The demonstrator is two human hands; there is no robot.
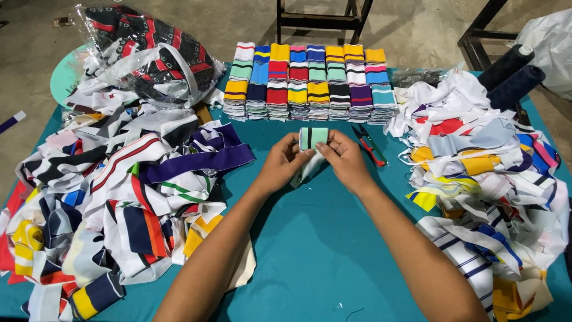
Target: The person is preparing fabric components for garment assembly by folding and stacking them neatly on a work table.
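Mint-green striped fabric strip [313, 138] is held upright above the middle of the teal desk [322, 238], pinched between both hands. Left hand [282, 164] and right hand [347, 158] are brought together, forearms angled inward, fingers [298, 152] closed on its folded edges. Folded strip stacks [310, 83] are lined up just beyond

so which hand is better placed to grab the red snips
Right hand, probably: the red snips lie just beside it on the table, while the left hand sits across the folded mint strip.
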